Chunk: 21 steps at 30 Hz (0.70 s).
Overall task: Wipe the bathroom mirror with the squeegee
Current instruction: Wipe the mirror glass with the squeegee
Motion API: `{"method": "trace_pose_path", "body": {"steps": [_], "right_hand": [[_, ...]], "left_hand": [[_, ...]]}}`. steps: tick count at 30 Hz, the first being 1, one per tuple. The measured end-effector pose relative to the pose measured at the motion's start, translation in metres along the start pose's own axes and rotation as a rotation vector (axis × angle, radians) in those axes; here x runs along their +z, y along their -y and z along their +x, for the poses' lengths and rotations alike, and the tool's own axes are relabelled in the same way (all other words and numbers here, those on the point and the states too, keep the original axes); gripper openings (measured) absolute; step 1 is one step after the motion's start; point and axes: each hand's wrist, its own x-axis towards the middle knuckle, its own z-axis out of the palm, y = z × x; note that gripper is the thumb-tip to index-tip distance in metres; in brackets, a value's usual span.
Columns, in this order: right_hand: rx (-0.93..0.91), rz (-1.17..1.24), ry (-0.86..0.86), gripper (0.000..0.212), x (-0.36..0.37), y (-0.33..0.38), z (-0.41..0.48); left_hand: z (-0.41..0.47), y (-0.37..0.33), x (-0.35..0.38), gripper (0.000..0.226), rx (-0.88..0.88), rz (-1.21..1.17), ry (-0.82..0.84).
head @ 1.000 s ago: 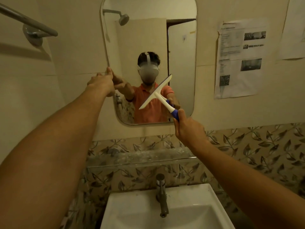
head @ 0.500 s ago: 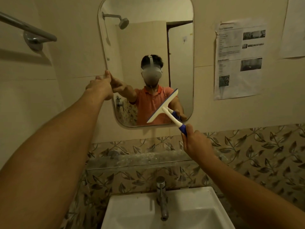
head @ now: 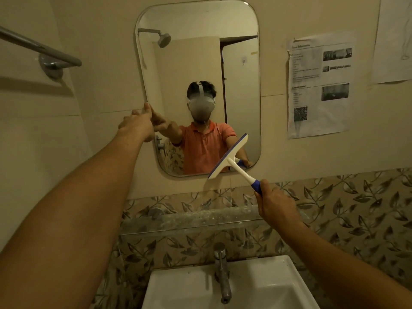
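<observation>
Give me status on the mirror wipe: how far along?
Done: the squeegee is picked up, with its blade at the mirror's lower right corner and its lower end past the bottom edge, so a stroke looks near its end. In hand: the right hand grips the blue handle, and the left hand holds the mirror's left edge. Left: unclear. The glass shows no obvious wet or streaked areas, so remaining passes can't be judged.
</observation>
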Motion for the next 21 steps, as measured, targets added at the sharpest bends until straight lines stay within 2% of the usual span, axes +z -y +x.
{"method": "trace_pose_path", "body": {"steps": [8,14,21], "right_hand": [[0.037,-0.056,0.032,0.038,-0.001,-0.002,-0.01],[0.102,-0.045,0.025,0.031,-0.005,-0.008,-0.029],[0.205,0.018,-0.076,0.033,-0.025,-0.021,-0.055]], "left_hand": [[-0.003,0.001,-0.004,0.1,-0.003,-0.004,0.009],[-0.006,0.003,-0.001,0.1,0.003,-0.031,-0.015],[-0.001,0.004,-0.003,0.099,0.033,-0.064,-0.019]]}}
